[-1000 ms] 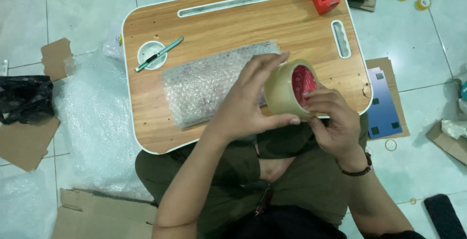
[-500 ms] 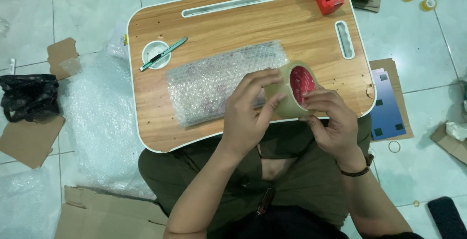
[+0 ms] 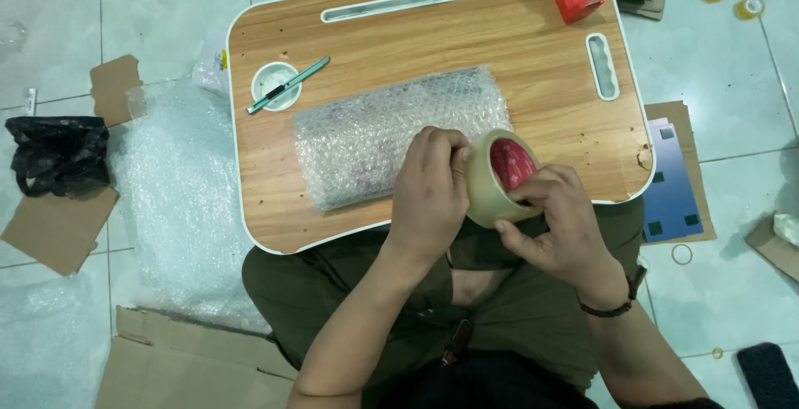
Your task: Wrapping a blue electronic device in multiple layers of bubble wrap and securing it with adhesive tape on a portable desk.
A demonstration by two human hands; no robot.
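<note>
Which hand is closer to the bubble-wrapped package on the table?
Left. The left hand lies over the right end of the bubble-wrapped package, while the right hand holds the tape roll just beside the package.

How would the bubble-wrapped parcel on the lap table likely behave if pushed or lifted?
The bubble-wrapped parcel lies flat and broad on the lap table, so it would probably slide rather than roll. Its padded wrap looks soft and yielding under grip. Weight cannot be judged; the contents are hidden.

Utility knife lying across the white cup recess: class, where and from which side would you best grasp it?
Grip the utility knife by its raised upper-right end, coming from above. It lies tilted across the cup recess, so that end stands clear of the lap table.
</note>
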